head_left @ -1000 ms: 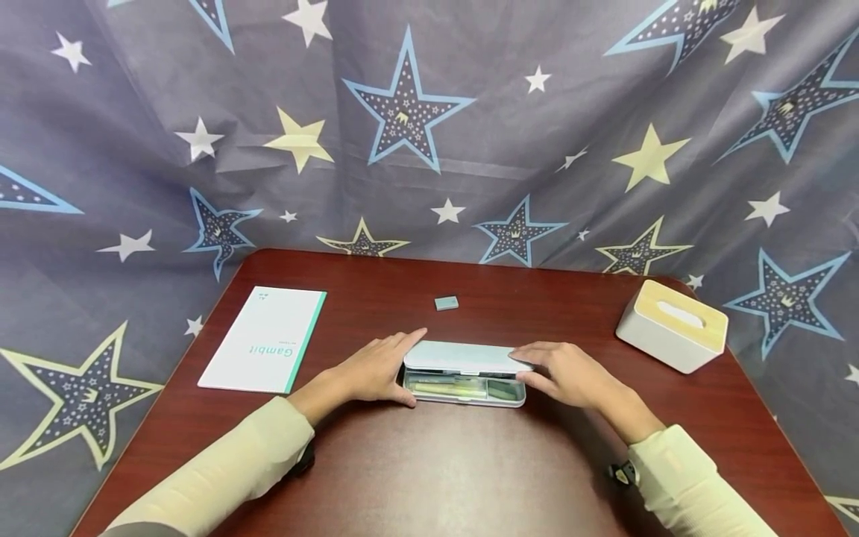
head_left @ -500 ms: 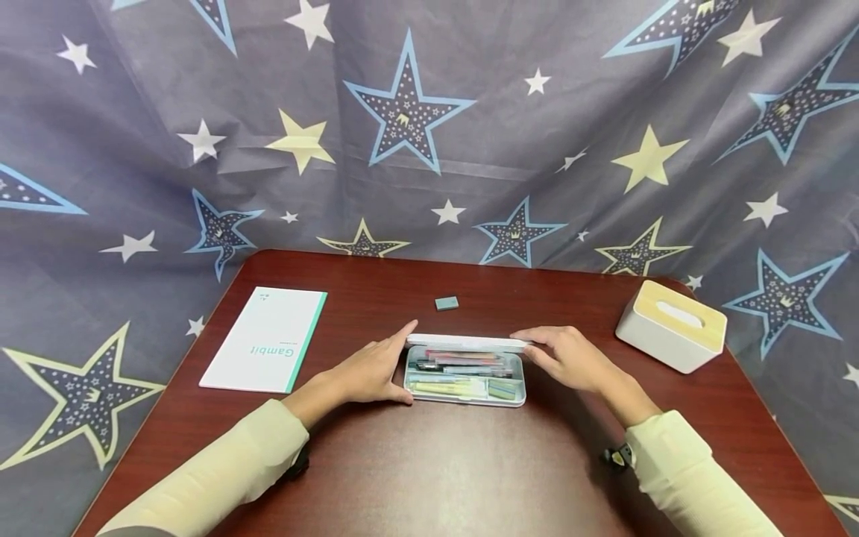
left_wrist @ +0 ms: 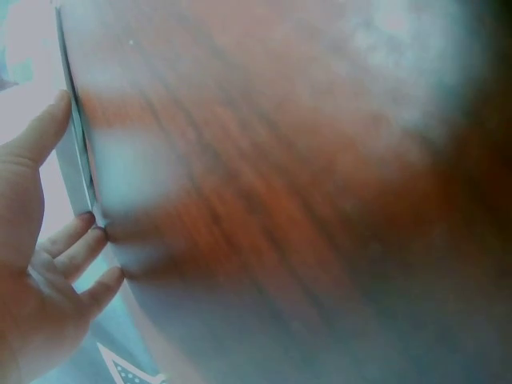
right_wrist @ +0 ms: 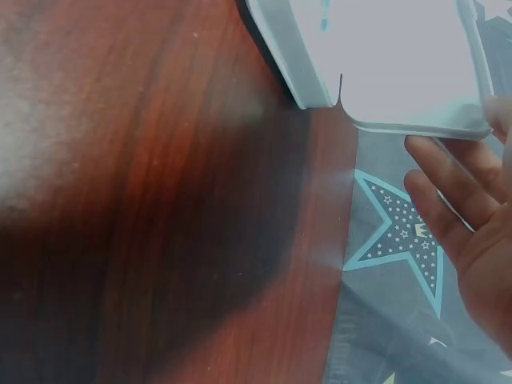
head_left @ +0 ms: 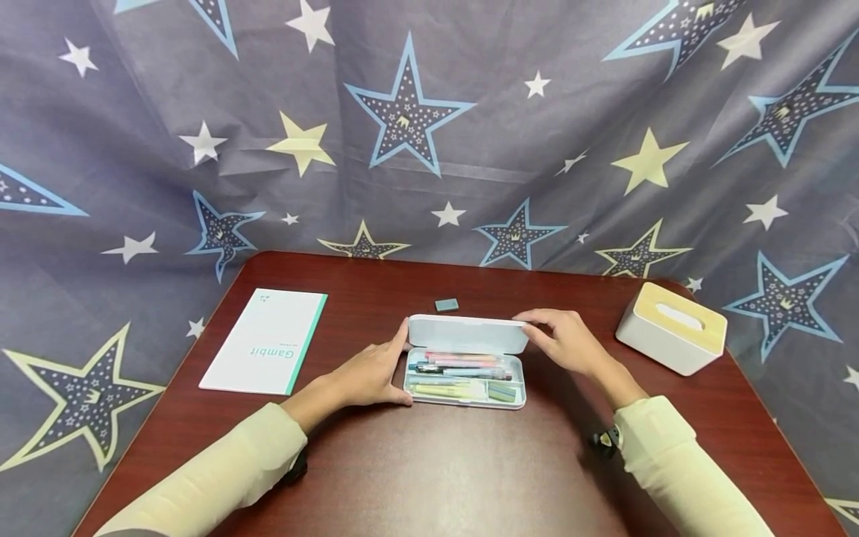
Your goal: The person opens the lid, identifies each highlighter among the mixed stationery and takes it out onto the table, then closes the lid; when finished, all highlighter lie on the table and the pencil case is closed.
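A white pencil case (head_left: 463,403) lies on the table, its hinged lid (head_left: 467,335) standing up at the back. Inside are several pens and pencils (head_left: 470,371), with a small green block (head_left: 502,392) in the front right compartment. My left hand (head_left: 369,375) holds the case's left end, thumb at the front corner and fingers toward the back. At the lid's upper right corner, my right hand (head_left: 564,343) pinches the edge between thumb and fingers. The right wrist view shows the lid (right_wrist: 408,64) raised, fingertips behind its edge.
Behind the case sits a small blue-grey eraser (head_left: 446,305). A white notebook (head_left: 265,339) lies at the left, and a tissue box (head_left: 671,328) with a wooden top stands at the right. A star-patterned curtain (head_left: 510,164) hangs behind the table (head_left: 429,477).
The lid has swung up and back from nearly closed, uncovering the pens. My right hand has moved up and away with it; the left hand has stayed at the case's left end.
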The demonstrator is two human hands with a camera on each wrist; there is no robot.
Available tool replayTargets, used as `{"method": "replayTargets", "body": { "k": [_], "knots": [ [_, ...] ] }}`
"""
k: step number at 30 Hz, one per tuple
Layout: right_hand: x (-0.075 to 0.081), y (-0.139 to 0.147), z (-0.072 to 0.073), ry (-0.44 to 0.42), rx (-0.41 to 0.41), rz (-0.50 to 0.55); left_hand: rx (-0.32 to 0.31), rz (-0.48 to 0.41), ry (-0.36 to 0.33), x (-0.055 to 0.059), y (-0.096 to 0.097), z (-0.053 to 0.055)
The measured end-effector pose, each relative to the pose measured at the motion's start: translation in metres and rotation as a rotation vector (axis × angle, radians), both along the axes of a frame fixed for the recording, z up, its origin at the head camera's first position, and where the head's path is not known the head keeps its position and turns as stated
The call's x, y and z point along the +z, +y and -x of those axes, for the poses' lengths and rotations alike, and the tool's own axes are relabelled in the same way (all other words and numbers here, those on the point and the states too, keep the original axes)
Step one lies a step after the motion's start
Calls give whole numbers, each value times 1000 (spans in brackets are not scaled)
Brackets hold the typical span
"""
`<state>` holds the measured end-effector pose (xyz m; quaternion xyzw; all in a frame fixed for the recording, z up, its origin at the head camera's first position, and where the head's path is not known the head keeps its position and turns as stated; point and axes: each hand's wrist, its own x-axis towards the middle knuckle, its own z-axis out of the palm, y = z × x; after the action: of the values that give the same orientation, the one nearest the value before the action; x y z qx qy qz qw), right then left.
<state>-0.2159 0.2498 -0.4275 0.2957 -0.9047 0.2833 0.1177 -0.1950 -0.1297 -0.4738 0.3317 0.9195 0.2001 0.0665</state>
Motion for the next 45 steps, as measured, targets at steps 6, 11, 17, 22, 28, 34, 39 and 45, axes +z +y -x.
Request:
{"method": "replayTargets", "body": {
  "k": [6, 11, 17, 22, 28, 34, 39, 45],
  "knots": [
    [-2, -1, 9, 8, -63, -1, 0, 4, 10, 1, 0, 1],
    [-3, -1, 15, -52, -99, 24, 8, 14, 10, 3, 0, 0],
    [-7, -3, 22, -138, -108, 44, -3, 16, 5, 0, -1, -3],
    [-8, -4, 24, -142, -112, 51, 3, 25, 8, -1, -1, -2],
    [-7, -1, 23, -134, -111, 52, 16, 36, -10, 1, 0, -1],
    [-1, 2, 14, -91, -148, 11, 8, 39, -9, 2, 0, -1],
    [4, 4, 6, -37, -129, 8, 8, 35, -6, 2, 0, 0],
    [-3, 5, -3, 40, -93, 24, 3, 35, -3, 2, 0, 0]
  ]
}}
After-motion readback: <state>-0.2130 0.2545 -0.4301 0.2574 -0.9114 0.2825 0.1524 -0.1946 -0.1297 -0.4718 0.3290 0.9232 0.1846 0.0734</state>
